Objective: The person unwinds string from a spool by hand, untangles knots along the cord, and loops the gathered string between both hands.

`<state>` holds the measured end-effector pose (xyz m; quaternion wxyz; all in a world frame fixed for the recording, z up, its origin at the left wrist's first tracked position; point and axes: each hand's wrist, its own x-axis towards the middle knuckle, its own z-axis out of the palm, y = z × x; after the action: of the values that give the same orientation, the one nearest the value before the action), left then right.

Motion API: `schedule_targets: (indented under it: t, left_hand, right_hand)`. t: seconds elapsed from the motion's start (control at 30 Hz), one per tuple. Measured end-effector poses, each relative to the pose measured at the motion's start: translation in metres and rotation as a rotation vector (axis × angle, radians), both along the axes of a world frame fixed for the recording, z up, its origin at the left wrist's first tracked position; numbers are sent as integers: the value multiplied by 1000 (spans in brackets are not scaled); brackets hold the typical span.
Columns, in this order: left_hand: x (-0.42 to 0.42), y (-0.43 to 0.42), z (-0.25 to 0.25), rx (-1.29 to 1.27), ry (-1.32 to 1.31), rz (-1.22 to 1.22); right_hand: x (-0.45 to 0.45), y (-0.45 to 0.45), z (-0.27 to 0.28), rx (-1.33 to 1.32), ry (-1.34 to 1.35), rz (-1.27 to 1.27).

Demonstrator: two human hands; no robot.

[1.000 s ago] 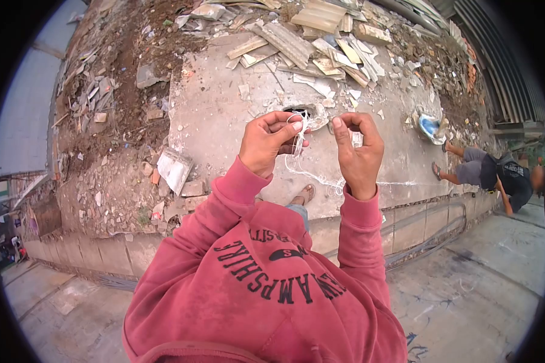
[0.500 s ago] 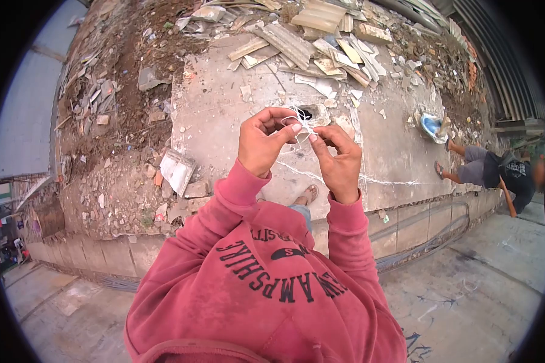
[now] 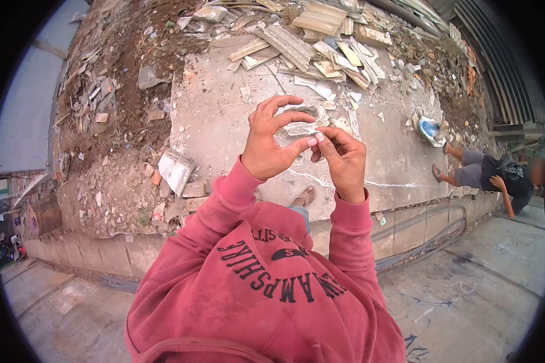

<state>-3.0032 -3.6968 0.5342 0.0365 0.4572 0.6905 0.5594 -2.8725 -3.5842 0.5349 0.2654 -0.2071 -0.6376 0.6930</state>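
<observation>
Thin white string is bunched in loops between my two hands, in front of my chest. My left hand curves around it with the upper fingers bent and raised, its thumb tip meeting the fingertips of my other hand. On the right side, my right hand pinches the string between thumb and index finger. Below them, a loose length of white string trails across the concrete slab. Exactly how the loops cross at the fingertips is too small to tell.
A hole opens in the slab just beyond my hands. Broken corrugated sheets and rubble lie farther out. To the right a person in dark clothes stands near a blue-and-white basin. A slab edge runs behind my feet.
My left fingers have lifted and spread apart, and its thumb has moved right to meet my right fingertips. The loops look less bunched. The other person's arm has moved.
</observation>
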Motion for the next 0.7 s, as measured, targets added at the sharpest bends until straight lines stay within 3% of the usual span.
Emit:
schedule_targets:
  t: [0.07, 0.27, 0.47, 0.67, 0.7]
  left_hand:
    - [-1, 0, -4, -53, 101, -36]
    - [-4, 1, -10, 20, -13, -7]
    - [5, 0, 8, 57, 39, 156]
    - [6, 1, -4, 13, 112, -10]
    - [4, 1, -4, -24, 2, -73]
  right_hand:
    - [1, 2, 1, 6, -68, 9]
    - [7, 10, 4, 217, -144, -51]
    - [11, 15, 10, 121, -193, -51]
    - [10, 10, 13, 100, -231, 33]
    - [10, 12, 14, 100, -231, 32]
